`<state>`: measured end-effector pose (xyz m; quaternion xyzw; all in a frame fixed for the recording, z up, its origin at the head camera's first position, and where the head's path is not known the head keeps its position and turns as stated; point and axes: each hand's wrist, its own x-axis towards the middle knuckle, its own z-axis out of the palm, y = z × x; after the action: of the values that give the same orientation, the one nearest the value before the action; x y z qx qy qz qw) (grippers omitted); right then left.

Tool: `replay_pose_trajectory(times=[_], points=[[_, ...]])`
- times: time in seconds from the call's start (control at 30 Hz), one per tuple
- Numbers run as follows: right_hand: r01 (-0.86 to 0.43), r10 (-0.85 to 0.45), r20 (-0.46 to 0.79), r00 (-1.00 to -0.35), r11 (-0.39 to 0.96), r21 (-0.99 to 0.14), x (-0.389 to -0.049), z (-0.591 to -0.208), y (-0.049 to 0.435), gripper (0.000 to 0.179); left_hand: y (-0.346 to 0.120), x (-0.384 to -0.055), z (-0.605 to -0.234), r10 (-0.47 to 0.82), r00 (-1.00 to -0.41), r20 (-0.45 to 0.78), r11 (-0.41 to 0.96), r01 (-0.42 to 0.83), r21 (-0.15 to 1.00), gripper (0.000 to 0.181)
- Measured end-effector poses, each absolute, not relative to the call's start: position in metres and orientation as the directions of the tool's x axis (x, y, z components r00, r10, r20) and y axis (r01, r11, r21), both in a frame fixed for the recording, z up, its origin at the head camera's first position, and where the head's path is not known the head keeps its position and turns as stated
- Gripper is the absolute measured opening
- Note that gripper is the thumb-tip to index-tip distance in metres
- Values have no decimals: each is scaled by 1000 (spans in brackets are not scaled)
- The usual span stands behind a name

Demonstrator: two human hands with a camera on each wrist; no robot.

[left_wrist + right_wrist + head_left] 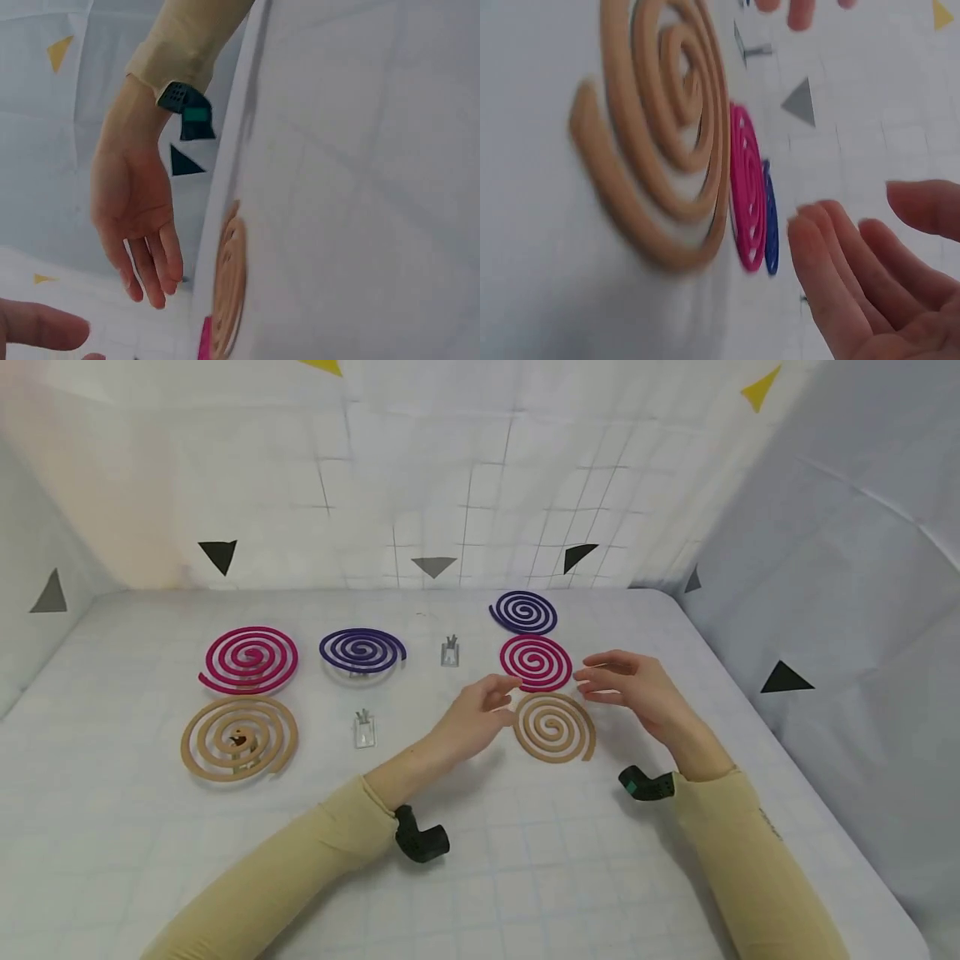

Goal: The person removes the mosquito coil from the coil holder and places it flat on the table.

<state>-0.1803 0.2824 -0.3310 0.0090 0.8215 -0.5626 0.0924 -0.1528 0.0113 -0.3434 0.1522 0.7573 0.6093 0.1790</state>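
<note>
A tan mosquito coil (552,724), a pink mosquito coil (534,663) and a purple mosquito coil (525,612) lie in a row on the white table, the tan one nearest me. My left hand (474,718) hovers at the left of the tan and pink coils, its fingers loosely bent around nothing. On the other side, my right hand (630,689) is raised beside the pink coil with relaxed fingers. The right wrist view shows the tan coil (622,165) up close and that hand's fingers (832,277) apart from the coils.
To the left, another pink coil (253,656), purple coil (362,650) and tan coil (240,739) sit raised on small stands. Two bare metal stands (449,653) stand between the groups. White cloth walls (480,485) rise behind and at the sides.
</note>
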Motion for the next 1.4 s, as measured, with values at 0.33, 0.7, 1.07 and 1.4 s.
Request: replay_pose_trajectory(times=[0.33,0.7,1.07,1.4], points=[[3,-102,-36,-994,299,-954,-179,-313,223,44,-67,-157,-318,362,-931,-39,155,19,988,49],[-48,-134,22,-991,193,-980,-191,-305,157,32,-135,-183,-310,183,-981,-62,217,-21,976,49],[29,-82,-38,-996,100,-995,-208,-304,86,31,-172,-198,-316,87,-992,-92,291,-63,955,54],[35,-4,-35,-999,1,-999,-214,-313,38,41,-182,-204,-322,83,-986,-145,349,-107,931,58]])
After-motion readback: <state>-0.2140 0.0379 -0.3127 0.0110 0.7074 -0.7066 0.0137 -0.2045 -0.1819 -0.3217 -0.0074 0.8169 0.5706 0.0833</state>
